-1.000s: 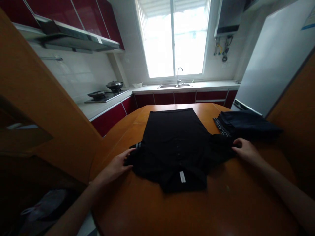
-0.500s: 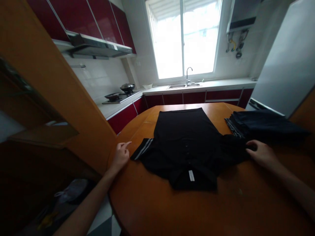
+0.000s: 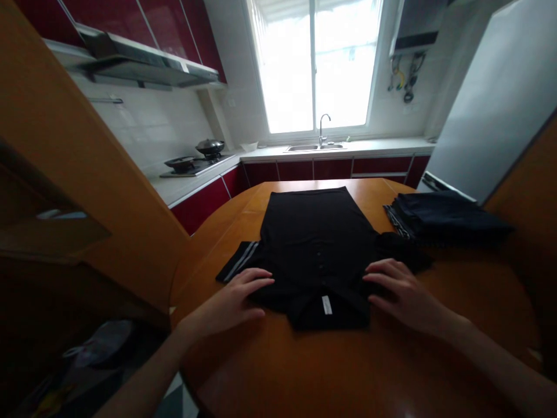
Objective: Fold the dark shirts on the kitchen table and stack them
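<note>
A black short-sleeved polo shirt [image 3: 315, 232] lies spread on the wooden table [image 3: 278, 366], its collar toward me and its hem at the far side. A white label [image 3: 326, 305] shows inside the collar, and two pale stripes run along the left sleeve cuff. Over the shirt's left shoulder area is my left hand [image 3: 243, 293], fingers stretched and apart. My right hand [image 3: 398, 290] is at the right shoulder area with its fingers spread. Neither hand has cloth gripped; whether the fingertips touch the fabric, I cannot tell.
Folded dark clothes [image 3: 448, 217] are stacked on the table's right side. Beyond the table, a counter holds a sink [image 3: 315, 147] and a stove with a wok [image 3: 210, 146] and a pan [image 3: 180, 162]. A fridge [image 3: 496, 98] stands at right, a wooden cabinet [image 3: 143, 180] at left.
Both hands have come inward from the two sleeves to the shoulder areas near the collar. My right hand has let go of the right sleeve. The view has shifted slightly.
</note>
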Demonstrator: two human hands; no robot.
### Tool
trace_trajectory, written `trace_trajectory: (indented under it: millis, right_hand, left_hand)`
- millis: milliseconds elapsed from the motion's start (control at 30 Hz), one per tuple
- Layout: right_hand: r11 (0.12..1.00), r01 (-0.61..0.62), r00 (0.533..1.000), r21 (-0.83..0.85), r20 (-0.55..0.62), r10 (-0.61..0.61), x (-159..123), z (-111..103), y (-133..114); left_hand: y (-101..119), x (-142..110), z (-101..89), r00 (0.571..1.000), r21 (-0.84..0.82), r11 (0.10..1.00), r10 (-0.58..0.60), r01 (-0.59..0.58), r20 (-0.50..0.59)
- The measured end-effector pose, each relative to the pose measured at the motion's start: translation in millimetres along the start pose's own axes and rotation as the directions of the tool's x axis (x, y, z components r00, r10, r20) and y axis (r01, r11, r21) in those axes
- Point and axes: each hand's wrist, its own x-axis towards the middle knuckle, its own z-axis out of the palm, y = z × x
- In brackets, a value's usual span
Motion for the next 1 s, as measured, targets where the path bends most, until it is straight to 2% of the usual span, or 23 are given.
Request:
trace_trajectory:
  millis: [67, 133, 200, 300, 433, 600, 733, 800, 900, 933, 1000]
  right_hand:
    - [0.988, 0.141, 0.971, 0.058, 0.184, -0.149, 4.5, 2.7, -28.2]
    - [0.98, 0.19, 0.939, 0.063, 0.281, -0.2, 6.2, 4.5, -43.1]
    - [0.983, 0.184, 0.933, 0.016, 0.313, -0.18, 5.3, 6.7, -45.9]
    - [0.981, 0.183, 0.935, -0.069, 0.321, -0.152, 1.2, 12.0, -39.7]
    - [0.974, 0.199, 0.937, -0.104, 0.311, -0.158, -3.3, 18.7, -36.0]
    - [0.98, 0.198, 0.926, -0.032, 0.335, -0.176, -4.4, 21.0, -50.5]
    - [0.972, 0.21, 0.889, 0.109, 0.392, -0.236, -8.8, 19.5, -78.5]
    - [0.955, 0.199, 0.865, 0.218, 0.419, -0.276, -9.0, 15.4, -93.0]
    - [0.916, 0.166, 0.853, 0.364, 0.413, -0.319, 1.6, 5.8, -101.3]
    - [0.916, 0.147, 0.872, 0.373, 0.389, -0.298, 8.9, 3.1, -98.5]
    - [0.943, 0.091, 0.93, 0.32, 0.312, -0.195, 28.4, 0.9, -84.5]
  left_hand:
    - [24.2, 7.7, 9.7, 0.991, 0.062, 0.991, 0.11, -0.115, 0.075]
    - [39.9, 16.1, 21.6, 0.971, 0.12, 0.968, 0.209, -0.222, 0.117]
    - [47.9, 23.5, 34.6, 0.956, 0.168, 0.943, 0.269, -0.286, 0.121]
    - [50.2, 29.9, 52.1, 0.951, 0.223, 0.925, 0.296, -0.308, 0.086]
    - [44.1, 30.3, 61.5, 0.937, 0.212, 0.913, 0.342, -0.349, 0.07]
    - [29.2, 22.3, 55.4, 0.912, 0.082, 0.909, 0.408, -0.409, 0.026]
    - [25.5, 3.9, 46.3, 0.906, -0.066, 0.904, 0.418, -0.422, -0.058]
    - [29.1, -7.4, 37.0, 0.918, -0.144, 0.906, 0.394, -0.397, -0.053]
    - [31.7, -14.0, 15.7, 0.951, -0.198, 0.935, 0.307, -0.295, 0.032]
    - [28.8, -10.9, 7.9, 0.968, -0.177, 0.954, 0.249, -0.24, 0.028]
    - [13.8, 4.5, -6.2, 0.995, -0.112, 0.99, 0.077, -0.083, -0.055]
